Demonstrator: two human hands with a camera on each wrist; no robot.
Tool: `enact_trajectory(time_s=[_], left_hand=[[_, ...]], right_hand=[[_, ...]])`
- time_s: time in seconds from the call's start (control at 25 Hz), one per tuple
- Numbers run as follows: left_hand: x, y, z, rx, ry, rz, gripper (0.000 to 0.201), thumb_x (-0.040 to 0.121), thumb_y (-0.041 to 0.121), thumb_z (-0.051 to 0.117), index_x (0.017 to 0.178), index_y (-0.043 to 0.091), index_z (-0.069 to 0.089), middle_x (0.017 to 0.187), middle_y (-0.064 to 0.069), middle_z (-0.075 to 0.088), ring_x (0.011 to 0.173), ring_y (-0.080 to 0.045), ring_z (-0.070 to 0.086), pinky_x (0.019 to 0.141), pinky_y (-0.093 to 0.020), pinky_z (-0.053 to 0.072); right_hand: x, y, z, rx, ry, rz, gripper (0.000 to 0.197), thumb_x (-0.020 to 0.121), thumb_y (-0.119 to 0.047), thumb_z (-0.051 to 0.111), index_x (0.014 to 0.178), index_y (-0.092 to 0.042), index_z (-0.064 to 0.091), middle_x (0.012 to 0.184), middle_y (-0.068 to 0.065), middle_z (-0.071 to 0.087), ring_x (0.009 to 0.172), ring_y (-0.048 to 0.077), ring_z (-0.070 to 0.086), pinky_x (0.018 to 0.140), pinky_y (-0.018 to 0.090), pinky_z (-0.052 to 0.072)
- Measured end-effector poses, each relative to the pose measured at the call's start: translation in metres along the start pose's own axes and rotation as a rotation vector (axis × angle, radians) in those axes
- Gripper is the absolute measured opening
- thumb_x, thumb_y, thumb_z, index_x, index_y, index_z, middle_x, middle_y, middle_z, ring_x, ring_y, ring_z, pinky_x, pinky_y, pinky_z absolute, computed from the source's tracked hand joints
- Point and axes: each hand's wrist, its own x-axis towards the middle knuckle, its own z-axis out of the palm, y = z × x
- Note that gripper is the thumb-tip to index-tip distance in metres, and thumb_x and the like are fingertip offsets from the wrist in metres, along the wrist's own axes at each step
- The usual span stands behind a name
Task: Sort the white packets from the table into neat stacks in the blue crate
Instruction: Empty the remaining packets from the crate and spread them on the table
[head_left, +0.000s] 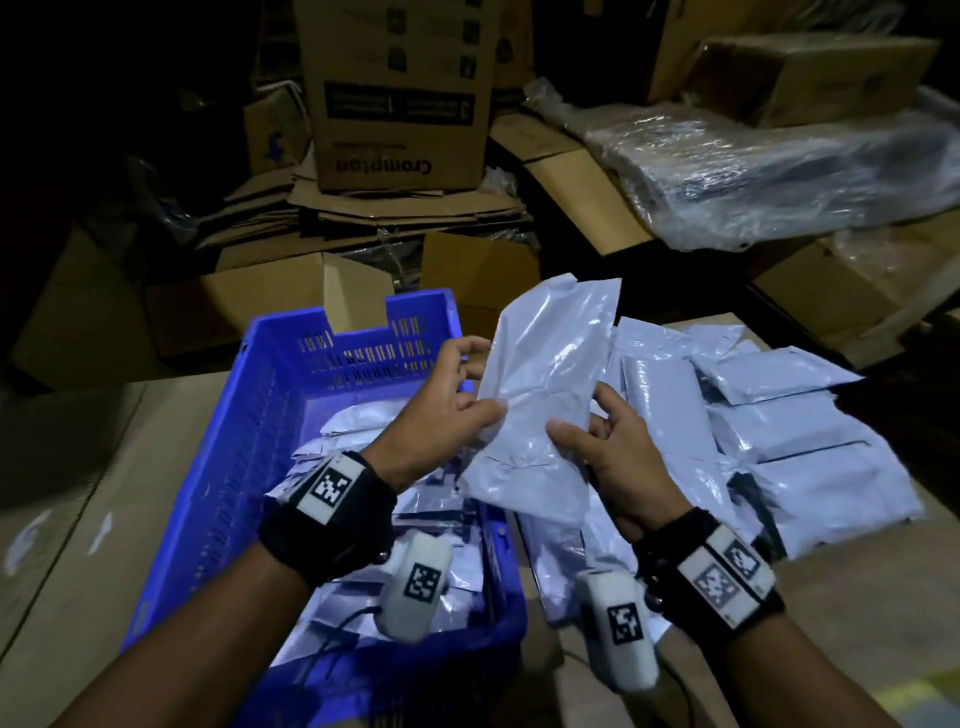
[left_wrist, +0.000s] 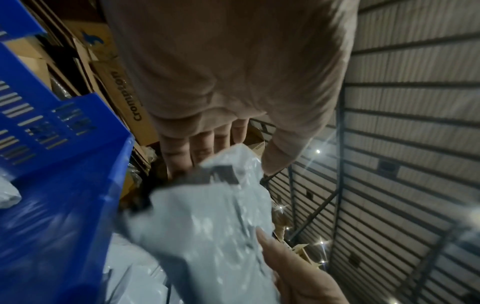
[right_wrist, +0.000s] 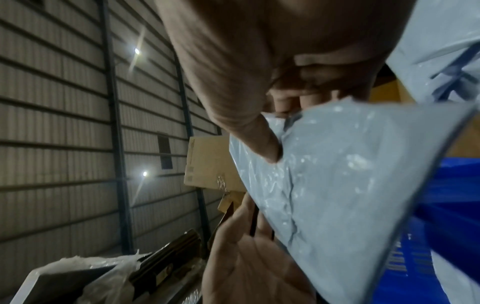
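Both hands pinch one white packet (head_left: 540, 395) in the air between the blue crate (head_left: 218, 467) and the pile of packets (head_left: 779, 415) on the tabletop (head_left: 72, 467): left hand (head_left: 447, 410) at its left edge, right hand (head_left: 613, 452) at its lower right. The film looks slick (and limp), so a loose pinch could let it slide and land crooked on the crate's uneven layers.

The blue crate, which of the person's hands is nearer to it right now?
Left. The left hand hovers above the blue crate, gripping the held packet; the right hand grips it past the crate's right wall.
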Motion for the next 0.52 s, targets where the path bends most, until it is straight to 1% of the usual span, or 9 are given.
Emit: enact_trajectory(time_s=[0.04,0.12,0.16,0.2,0.24,0.32,0.4,0.44,0.52], left_hand=[[0.003,-0.005,-0.003,0.030,0.014,-0.012,0.046,0.091,-0.003,0.057,0.122,0.025,0.037,0.116,-0.002,0.054,0.079,-0.008,0.064,0.068,-0.022,0.051],[0.013,-0.019,-0.017,0.076,0.104,-0.080,0.041,0.092,-0.002,0.055,0.120,0.023,0.038,0.114,-0.005,0.054,0.083,-0.017,0.061,0.067,-0.026,0.048],[0.019,-0.028,-0.030,0.106,0.165,-0.120,0.037,0.092,-0.002,0.053,0.118,0.021,0.039,0.112,-0.006,0.054,0.085,-0.021,0.058,0.067,-0.027,0.046],[0.025,-0.042,-0.045,0.165,0.221,-0.162,0.034,0.092,-0.002,0.052,0.116,0.018,0.041,0.110,-0.007,0.054,0.086,-0.022,0.056,0.066,-0.028,0.043],[0.031,-0.057,-0.061,0.248,0.262,-0.199,0.030,0.091,-0.001,0.052,0.115,0.015,0.042,0.107,-0.008,0.053,0.088,-0.022,0.053,0.065,-0.029,0.041],[0.042,-0.092,-0.092,0.454,0.292,-0.305,0.028,0.091,0.004,0.054,0.118,0.009,0.047,0.102,-0.011,0.054,0.090,-0.022,0.050,0.071,-0.032,0.040],[0.050,-0.125,-0.113,0.615,0.274,-0.446,0.032,0.091,0.009,0.056,0.122,0.005,0.049,0.107,-0.014,0.057,0.096,-0.027,0.054,0.082,-0.035,0.042],[0.053,-0.139,-0.120,0.679,0.241,-0.500,0.036,0.092,0.010,0.057,0.126,0.003,0.049,0.116,-0.017,0.058,0.105,-0.031,0.056,0.088,-0.035,0.042],[0.060,-0.160,-0.126,0.790,0.163,-0.557,0.045,0.093,0.012,0.057,0.135,0.002,0.045,0.134,-0.022,0.052,0.122,-0.034,0.051,0.097,-0.033,0.039]], right_hand=[[0.000,0.000,-0.008,0.011,0.060,0.006,0.042,0.089,0.004,0.063,0.128,-0.012,0.054,0.106,0.016,0.073,0.093,0.034,0.069,0.078,0.043,0.056],[-0.001,-0.007,-0.029,-0.018,0.178,0.018,0.034,0.088,0.010,0.056,0.115,-0.010,0.059,0.090,0.007,0.075,0.072,0.018,0.069,0.060,0.025,0.054],[0.000,-0.011,-0.043,-0.063,0.244,0.038,0.031,0.086,0.011,0.054,0.106,-0.012,0.061,0.075,0.002,0.072,0.058,0.013,0.063,0.049,0.021,0.048],[0.003,-0.011,-0.057,-0.119,0.308,0.074,0.028,0.082,0.008,0.052,0.096,-0.014,0.061,0.063,-0.001,0.065,0.047,0.012,0.055,0.042,0.020,0.042],[0.007,-0.010,-0.071,-0.191,0.376,0.118,0.023,0.076,0.002,0.052,0.088,-0.015,0.061,0.057,-0.001,0.058,0.044,0.015,0.048,0.042,0.021,0.037],[0.017,-0.001,-0.093,-0.346,0.471,0.188,0.015,0.065,-0.009,0.051,0.077,-0.013,0.059,0.058,0.004,0.053,0.053,0.021,0.046,0.051,0.025,0.034],[0.030,0.008,-0.110,-0.488,0.495,0.224,0.011,0.073,-0.004,0.051,0.078,-0.010,0.060,0.069,0.012,0.056,0.067,0.024,0.050,0.057,0.029,0.037],[0.035,0.011,-0.117,-0.559,0.505,0.237,0.016,0.078,0.000,0.052,0.087,-0.007,0.063,0.078,0.015,0.060,0.075,0.027,0.055,0.063,0.031,0.042],[0.049,0.015,-0.134,-0.727,0.538,0.275,0.030,0.082,0.000,0.055,0.110,-0.004,0.066,0.099,0.019,0.065,0.094,0.034,0.061,0.081,0.037,0.048]])
